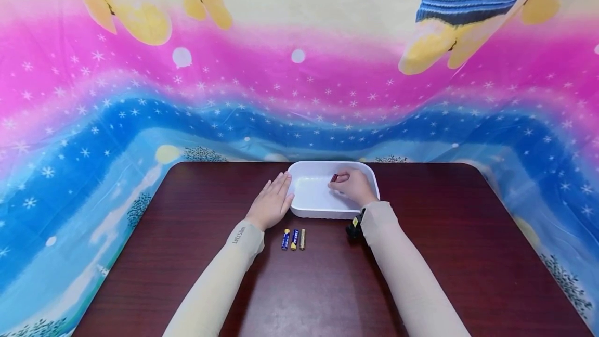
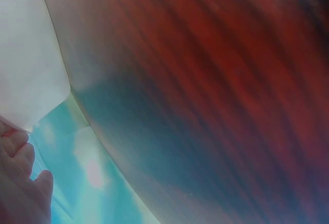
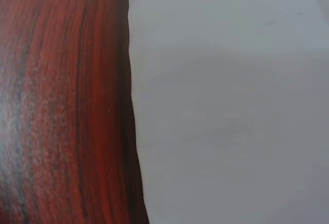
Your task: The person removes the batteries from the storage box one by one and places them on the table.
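A white plastic tray (image 1: 309, 191) stands at the table's far edge. Against its left side rests my left hand (image 1: 270, 204), fingers extended along the wall; the left wrist view shows those fingers (image 2: 18, 154) at the tray's side (image 2: 31, 54). Over the tray's right half, my right hand (image 1: 352, 187) pinches a small dark red cylinder (image 1: 334, 178) between thumb and fingertips. Only the tray's pale wall (image 3: 231, 106) fills most of the right wrist view, the hand itself being out of it. In front of the tray lie three batteries (image 1: 294, 240), two blue and yellow, one gold.
The dark red-brown wooden table (image 1: 444, 264) has rounded far corners. Directly behind it hangs a colourful printed cloth (image 1: 327, 92). A black wrist device (image 1: 355, 227) sits beneath the right sleeve, beside the tray's near right corner.
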`<state>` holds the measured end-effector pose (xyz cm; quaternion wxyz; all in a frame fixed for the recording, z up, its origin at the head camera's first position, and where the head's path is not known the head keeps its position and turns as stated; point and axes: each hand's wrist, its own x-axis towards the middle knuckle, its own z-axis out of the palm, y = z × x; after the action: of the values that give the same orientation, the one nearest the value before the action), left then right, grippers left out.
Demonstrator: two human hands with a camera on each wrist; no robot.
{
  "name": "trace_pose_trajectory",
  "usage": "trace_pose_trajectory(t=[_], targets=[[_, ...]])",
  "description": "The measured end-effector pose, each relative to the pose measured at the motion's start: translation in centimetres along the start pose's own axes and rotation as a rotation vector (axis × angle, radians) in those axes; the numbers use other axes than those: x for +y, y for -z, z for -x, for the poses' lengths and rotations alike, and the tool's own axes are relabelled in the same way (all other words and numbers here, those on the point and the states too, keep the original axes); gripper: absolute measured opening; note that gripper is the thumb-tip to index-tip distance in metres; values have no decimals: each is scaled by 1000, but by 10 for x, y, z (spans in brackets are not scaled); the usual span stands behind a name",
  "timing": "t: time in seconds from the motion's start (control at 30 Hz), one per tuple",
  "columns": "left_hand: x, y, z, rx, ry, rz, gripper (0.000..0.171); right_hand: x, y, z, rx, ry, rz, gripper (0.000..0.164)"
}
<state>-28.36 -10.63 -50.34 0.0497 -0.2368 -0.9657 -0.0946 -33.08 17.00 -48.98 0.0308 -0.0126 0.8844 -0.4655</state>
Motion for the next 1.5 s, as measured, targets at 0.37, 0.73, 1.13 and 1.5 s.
trace_pose_trajectory(t=[0.37,0.73,1.13,1.5], targets=[[0,0,0,-5,4,0,64,-7,3,4,19,16,-62,53],[0,0,0,-4,5,6,64,-8,7,9,39,70,-101,51],[0,-2,0,16,-6,10,63,-9,8,18,80,138,-136,51],[0,0,1,16,-8,7,64,-11,8,28,92,144,-165,51]])
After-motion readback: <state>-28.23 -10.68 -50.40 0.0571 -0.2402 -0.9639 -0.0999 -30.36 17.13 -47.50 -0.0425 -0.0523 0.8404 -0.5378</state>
